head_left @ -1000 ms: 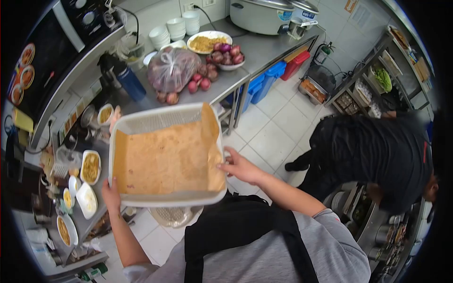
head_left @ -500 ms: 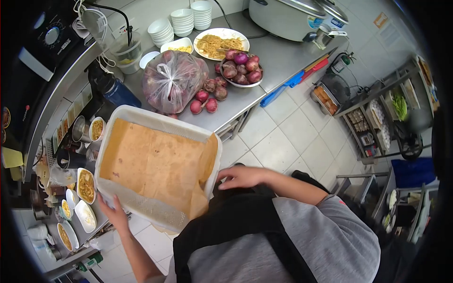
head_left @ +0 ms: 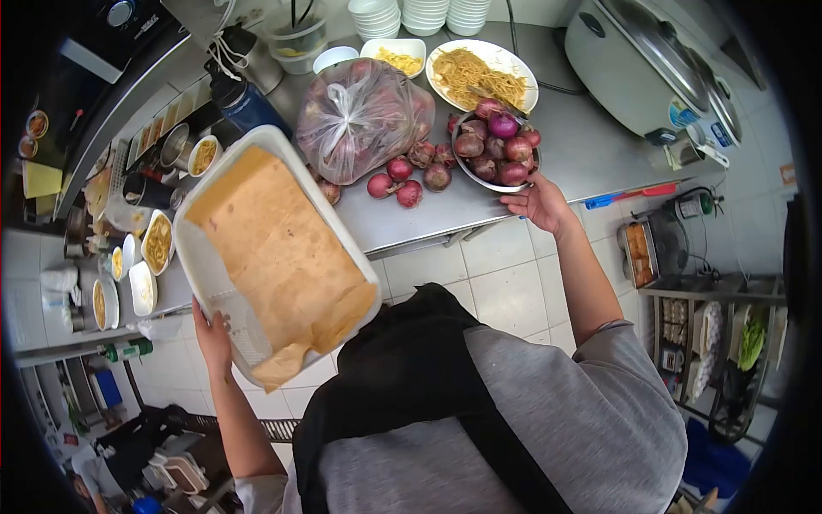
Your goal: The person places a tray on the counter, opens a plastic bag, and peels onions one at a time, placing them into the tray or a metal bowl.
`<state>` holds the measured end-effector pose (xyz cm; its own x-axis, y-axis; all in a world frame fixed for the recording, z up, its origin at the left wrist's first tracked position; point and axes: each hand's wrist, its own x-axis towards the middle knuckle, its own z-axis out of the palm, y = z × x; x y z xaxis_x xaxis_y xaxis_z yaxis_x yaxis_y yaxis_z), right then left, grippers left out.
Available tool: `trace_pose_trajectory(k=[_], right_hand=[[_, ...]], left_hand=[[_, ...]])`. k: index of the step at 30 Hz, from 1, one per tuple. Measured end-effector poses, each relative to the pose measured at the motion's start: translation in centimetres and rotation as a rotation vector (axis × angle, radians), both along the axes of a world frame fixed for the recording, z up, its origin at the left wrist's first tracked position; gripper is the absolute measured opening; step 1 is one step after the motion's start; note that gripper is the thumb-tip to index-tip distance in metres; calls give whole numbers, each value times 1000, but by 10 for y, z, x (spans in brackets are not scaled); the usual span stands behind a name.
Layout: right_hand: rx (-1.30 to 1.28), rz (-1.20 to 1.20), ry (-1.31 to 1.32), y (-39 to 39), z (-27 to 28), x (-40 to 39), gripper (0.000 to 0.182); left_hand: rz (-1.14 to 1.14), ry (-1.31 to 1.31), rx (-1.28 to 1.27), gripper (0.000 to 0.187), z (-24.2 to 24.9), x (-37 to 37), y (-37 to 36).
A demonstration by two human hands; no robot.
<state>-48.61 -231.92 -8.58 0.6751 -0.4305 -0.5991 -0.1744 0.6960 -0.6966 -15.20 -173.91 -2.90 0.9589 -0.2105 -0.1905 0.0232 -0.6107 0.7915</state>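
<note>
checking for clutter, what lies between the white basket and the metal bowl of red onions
In the head view, between the white basket and the metal bowl of red onions lie loose red onions on the steel counter, with a tied plastic bag just behind.

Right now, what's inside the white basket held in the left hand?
A sheet of brown paper lines the white basket, creased at the near end. Bare mesh shows near the left hand. Nothing else shows on the paper; the basket floor beneath it is covered.
</note>
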Motion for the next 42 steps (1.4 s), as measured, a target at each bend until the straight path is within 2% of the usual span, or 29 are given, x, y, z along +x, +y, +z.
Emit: trace_pose_trajectory(k=[3, 4, 8, 10, 14, 17, 19, 20, 23, 25, 26, 28, 30, 31, 32, 33, 35, 37, 39, 42], right_hand=[[12, 51, -11, -2, -2, 8, 44], [15, 60, -11, 0, -2, 10, 44], [58, -25, -16, 2, -7, 13, 49], [60, -50, -34, 3, -11, 12, 50], [89, -84, -83, 11, -11, 11, 49], [80, -138, -96, 20, -7, 7, 50], [70, -192, -92, 28, 0, 1, 51], [55, -236, -83, 35, 3, -3, 52], [-1, -314, -73, 59, 4, -20, 56], [-116, -449, 104, 86, 7, -27, 56], [-125, -453, 104, 101, 8, -29, 56], [-296, -474, 336, 127, 9, -30, 52], [-379, -420, 353, 145, 9, -20, 50], [-455, -368, 368, 158, 14, -11, 48], [-518, -329, 348, 165, 19, 2, 40], [-516, -325, 351, 171, 24, 18, 40], [-801, -136, 286, 175, 30, 53, 29], [-1128, 37, 233, 172, 36, 95, 22], [-1370, 120, 200, 172, 59, 142, 19], [-1519, 127, 143, 146, 74, 206, 20]], left_hand=[[18, -73, -5, 63, -6, 10, -5], [51, -22, 40, 61, 6, 4, -16], [49, -61, -50, 61, -1, 8, -11], [65, 35, -115, 61, 5, 6, -15], [27, -12, -114, 62, 3, 11, -10], [38, 19, -81, 65, 2, 16, -6], [-20, -135, 64, 67, -1, 23, -5], [-5, -76, -43, 66, -3, 24, -3], [-34, 76, -147, 62, -24, 48, 11], [-24, 150, -249, 60, -24, 55, 8], [-2, 112, -268, 61, -21, 56, 6], [26, 78, -293, 61, -14, 55, -2], [-38, -317, -143, 61, -3, 55, -15], [-36, -312, -142, 61, 4, 56, -21], [-141, -483, -75, 61, 13, 59, -28], [-246, -654, -5, 62, 23, 61, -37], [-393, -797, 5, 52, 43, 59, -63], [-583, -802, -37, 34, 59, 51, -100], [-797, -700, -168, 21, 66, 41, -144], [-1018, -669, -185, 21, 60, 28, -222]])
